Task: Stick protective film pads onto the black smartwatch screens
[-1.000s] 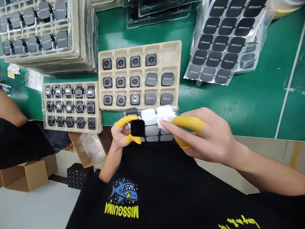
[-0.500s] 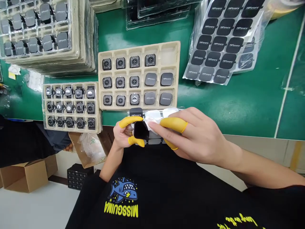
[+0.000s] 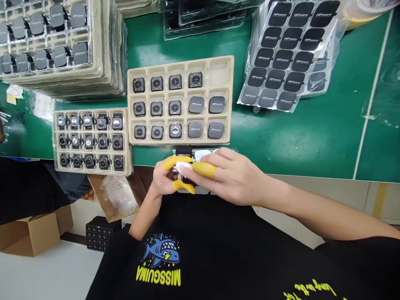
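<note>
My left hand (image 3: 165, 178), with yellow finger cots on two digits, grips a dark square watch body (image 3: 186, 180) by its edges near the table's front edge. My right hand (image 3: 231, 175) pinches a white cloth (image 3: 184, 167) against the watch's face and covers much of it. Beneath and behind both hands lies a sheet of labels (image 3: 183, 151), mostly hidden. Just beyond is a beige tray (image 3: 180, 139) with watch bodies, some showing their sensor backs and several bearing grey square labels; its far right compartment holds nothing.
A smaller tray (image 3: 129, 160) of watches sits at the left, below a tall stack of trays (image 3: 109, 54). Label sheets (image 3: 283, 60) lie at the right. Clear plastic trays (image 3: 204, 29) are at the back. Cardboard boxes (image 3: 45, 231) stand on the floor at the left.
My right hand has moved left with the white cloth, which now covers more of the watch. My left hand has shifted slightly right. The whole view has shifted a little.
</note>
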{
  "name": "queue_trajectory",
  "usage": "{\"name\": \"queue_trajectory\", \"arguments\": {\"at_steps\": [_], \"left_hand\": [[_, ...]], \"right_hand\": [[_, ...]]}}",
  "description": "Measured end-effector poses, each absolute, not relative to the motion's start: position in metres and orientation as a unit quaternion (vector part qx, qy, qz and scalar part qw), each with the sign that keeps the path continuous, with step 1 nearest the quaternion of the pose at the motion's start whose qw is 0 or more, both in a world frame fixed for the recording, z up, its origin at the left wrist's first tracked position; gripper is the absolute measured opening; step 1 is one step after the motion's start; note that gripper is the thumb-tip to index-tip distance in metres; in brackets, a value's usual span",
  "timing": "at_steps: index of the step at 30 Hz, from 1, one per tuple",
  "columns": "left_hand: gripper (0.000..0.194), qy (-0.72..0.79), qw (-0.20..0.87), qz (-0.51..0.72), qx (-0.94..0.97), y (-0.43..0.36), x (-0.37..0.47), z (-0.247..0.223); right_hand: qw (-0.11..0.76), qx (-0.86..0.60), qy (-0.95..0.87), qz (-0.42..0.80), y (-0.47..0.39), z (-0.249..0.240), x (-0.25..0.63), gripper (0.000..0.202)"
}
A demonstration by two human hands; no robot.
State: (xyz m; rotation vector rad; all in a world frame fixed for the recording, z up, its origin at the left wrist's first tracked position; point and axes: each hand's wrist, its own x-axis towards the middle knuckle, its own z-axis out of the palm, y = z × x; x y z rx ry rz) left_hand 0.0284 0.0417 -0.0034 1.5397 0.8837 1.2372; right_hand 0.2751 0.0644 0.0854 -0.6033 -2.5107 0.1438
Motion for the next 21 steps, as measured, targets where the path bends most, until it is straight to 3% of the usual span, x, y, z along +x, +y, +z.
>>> {"name": "queue_trajectory", "arguments": {"at_steps": [7, 12, 18, 21], "left_hand": [[0.072, 0.38, 0.476, 0.486, 0.627, 0.039, 0.029, -0.008], [0.074, 0.319, 0.497, 0.527, 0.611, 0.045, 0.038, -0.015], [0.071, 0.353, 0.512, 0.495, 0.607, 0.049, 0.038, -0.012], [0.073, 0.355, 0.515, 0.488, 0.609, 0.048, 0.037, -0.008]], "right_hand": [[0.278, -0.219, -0.931, 0.094, 0.054, 0.079, 0.28, 0.035], [0.275, -0.276, -0.921, 0.022, 0.053, 0.074, 0.286, 0.036], [0.29, -0.246, -0.922, 0.076, 0.046, 0.071, 0.29, 0.034], [0.297, -0.253, -0.92, 0.043, 0.05, 0.069, 0.283, 0.031]]}}
